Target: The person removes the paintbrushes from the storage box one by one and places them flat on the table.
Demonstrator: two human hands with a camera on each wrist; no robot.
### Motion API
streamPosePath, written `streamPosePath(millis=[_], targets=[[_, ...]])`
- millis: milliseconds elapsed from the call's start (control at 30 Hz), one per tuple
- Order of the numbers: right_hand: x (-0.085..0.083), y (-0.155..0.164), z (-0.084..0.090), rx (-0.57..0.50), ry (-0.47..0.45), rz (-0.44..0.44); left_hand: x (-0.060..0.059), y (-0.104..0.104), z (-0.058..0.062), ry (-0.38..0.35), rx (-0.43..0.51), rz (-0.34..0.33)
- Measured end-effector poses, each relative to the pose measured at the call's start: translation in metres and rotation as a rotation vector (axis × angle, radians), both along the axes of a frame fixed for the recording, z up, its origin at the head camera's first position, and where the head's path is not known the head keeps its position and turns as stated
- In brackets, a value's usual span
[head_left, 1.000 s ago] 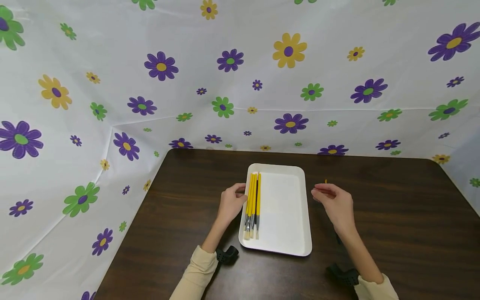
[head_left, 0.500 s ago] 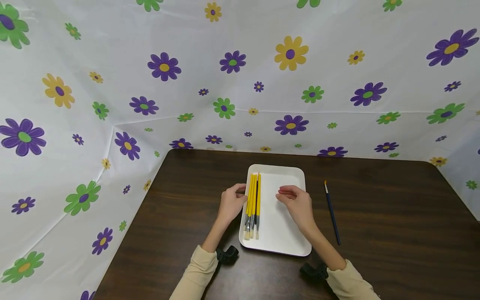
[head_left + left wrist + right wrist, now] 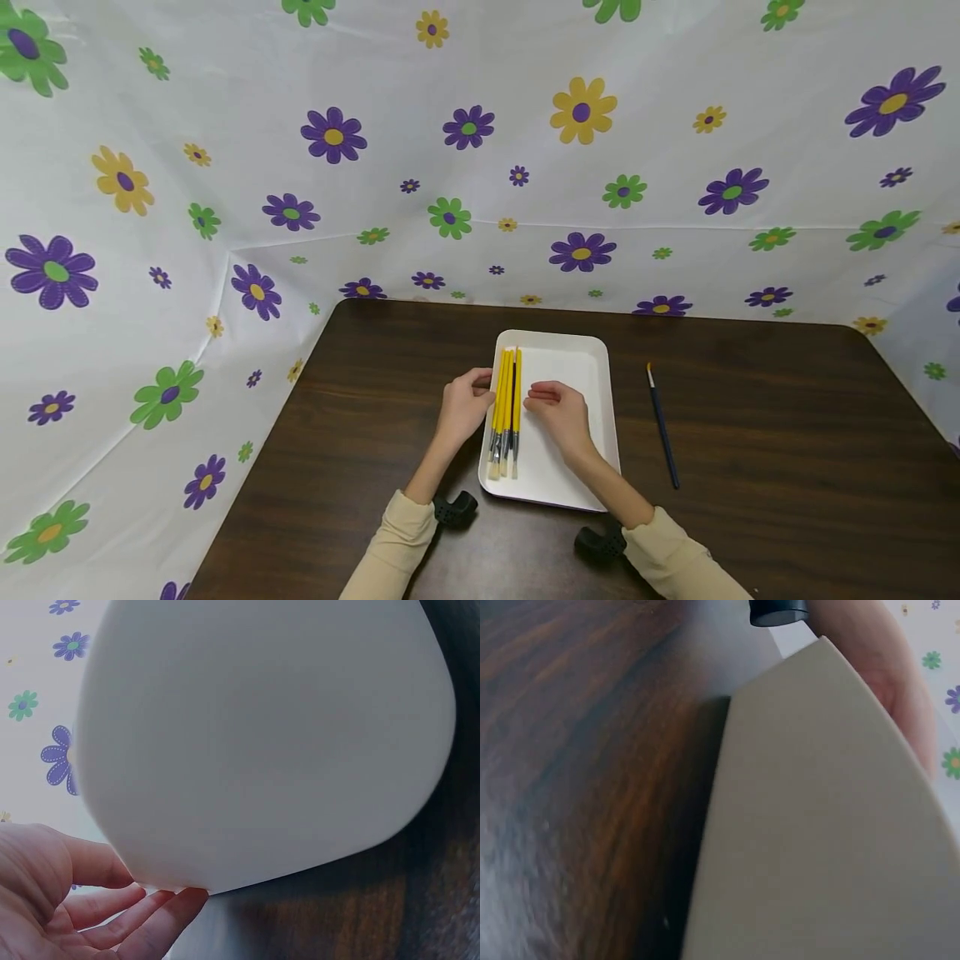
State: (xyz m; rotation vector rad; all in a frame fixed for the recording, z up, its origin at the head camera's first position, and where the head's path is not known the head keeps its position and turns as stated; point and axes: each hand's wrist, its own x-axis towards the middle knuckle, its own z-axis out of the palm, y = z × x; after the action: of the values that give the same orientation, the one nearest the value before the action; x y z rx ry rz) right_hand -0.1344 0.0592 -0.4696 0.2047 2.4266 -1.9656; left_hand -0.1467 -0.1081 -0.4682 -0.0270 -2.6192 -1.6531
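Note:
A white tray lies in the middle of the dark wooden table. Several yellow-handled paintbrushes lie side by side along its left side, bristles toward me. My left hand holds the tray's left rim, thumb on top; the left wrist view shows its fingers under the tray's edge. My right hand hovers over the tray with loosely curled fingers just right of the brushes, and nothing shows in it. A blue-handled brush lies on the table right of the tray.
Flowered white sheeting walls the table in at the back and on both sides. The right wrist view is mostly filled by the tray's wall and the table surface.
My right hand left the blue brush on the table and moved left across the tray to the yellow brushes. The left hand stayed on the tray's rim.

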Motion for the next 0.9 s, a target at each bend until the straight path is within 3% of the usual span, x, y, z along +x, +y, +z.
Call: streamPosePath(millis=[400, 667, 900], targets=[[-0.001, -0.017, -0.002, 0.086, -0.010, -0.028, 0.000, 0.001, 0.002, 0.021, 0.005, -0.005], [-0.003, -0.029, -0.006, 0.227, 0.056, -0.017, 0.001, 0.001, 0.002, 0.048, 0.006, -0.012], [-0.005, -0.034, -0.005, 0.279, 0.106, -0.027, -0.001, 0.001, 0.001, 0.032, -0.001, -0.002]])
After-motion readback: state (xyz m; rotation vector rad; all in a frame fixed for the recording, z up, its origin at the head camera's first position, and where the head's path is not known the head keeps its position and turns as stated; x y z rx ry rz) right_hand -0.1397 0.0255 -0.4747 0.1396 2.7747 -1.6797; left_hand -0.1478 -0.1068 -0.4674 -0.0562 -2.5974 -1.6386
